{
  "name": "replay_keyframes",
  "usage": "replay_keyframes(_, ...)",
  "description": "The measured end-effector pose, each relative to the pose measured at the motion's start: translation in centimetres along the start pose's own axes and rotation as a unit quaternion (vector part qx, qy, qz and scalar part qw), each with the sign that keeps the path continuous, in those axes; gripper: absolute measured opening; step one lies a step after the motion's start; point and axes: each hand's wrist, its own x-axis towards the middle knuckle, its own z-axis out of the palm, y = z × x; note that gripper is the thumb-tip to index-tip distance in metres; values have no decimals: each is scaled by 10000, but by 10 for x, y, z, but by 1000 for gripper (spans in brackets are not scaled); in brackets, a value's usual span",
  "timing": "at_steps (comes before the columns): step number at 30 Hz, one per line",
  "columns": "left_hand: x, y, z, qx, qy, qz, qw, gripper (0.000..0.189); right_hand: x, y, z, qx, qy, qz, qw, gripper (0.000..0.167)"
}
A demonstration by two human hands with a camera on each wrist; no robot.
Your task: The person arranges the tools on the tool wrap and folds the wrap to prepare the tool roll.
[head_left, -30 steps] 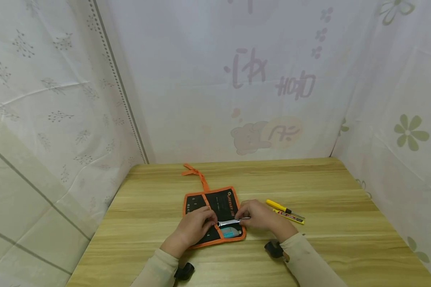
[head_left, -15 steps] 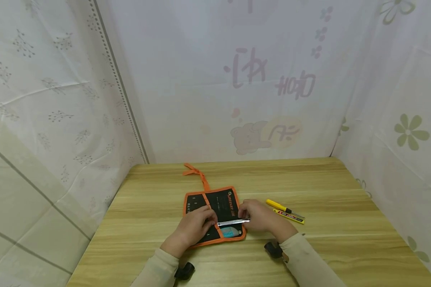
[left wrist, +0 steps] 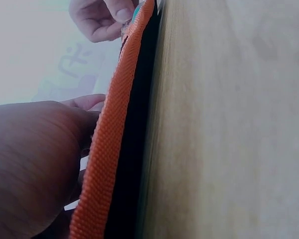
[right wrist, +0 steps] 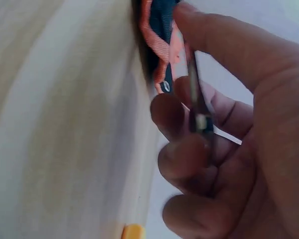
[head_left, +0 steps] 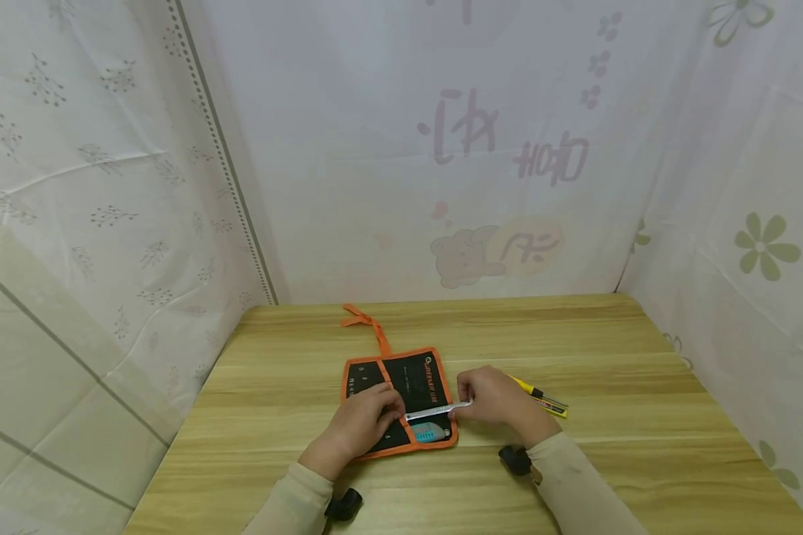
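While the right hand (head_left: 491, 394) pinches the outer end of a silver tool (head_left: 431, 412), apparently a wrench, the left hand (head_left: 364, 420) grips the orange-edged band of the black pouch (head_left: 415, 377), its fingertips partly hidden. The tool lies slantwise across the pouch, its inner end at the pocket mouth beside the left fingertips. In my judgement, the step in hand is guiding the tool at that pocket; whether inward or outward cannot be determined. The next move appears to call for a steady pouch, an open pocket mouth and the tool kept in line. Just nearer the person, a teal-and-grey item (head_left: 430, 432) sits in the pouch. Beyond, on the worktop (head_left: 274, 371), a yellow-handled screwdriver (head_left: 534, 390) and a flat yellow item (head_left: 555, 409) lie partly behind the right hand.
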Motion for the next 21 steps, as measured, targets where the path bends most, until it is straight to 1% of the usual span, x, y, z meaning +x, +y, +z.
replay_keyframes(4,0,0,-1,-13,-11,8,10000,10,-1,7,-6,636,-308,-107,9974,26)
replay_keyframes(8,0,0,-1,-76,-51,-69,9999,9,-5,14,-13,1025,-571,46,9931,33)
replay_keyframes(10,0,-1,-1,-97,-71,-92,9999,10,-7,15,-17,1169,-622,131,9911,35)
replay_keyframes(16,1,0,0,-103,-112,-134,9998,9,-8,15,-21,1237,-569,307,9902,27)
replay_keyframes(18,0,0,0,-111,-117,-143,9998,9,-9,15,-22,1250,-574,289,9901,26)
replay_keyframes(21,0,0,-1,-111,-120,-150,9998,9,-9,16,-22,1229,-576,158,9906,27)
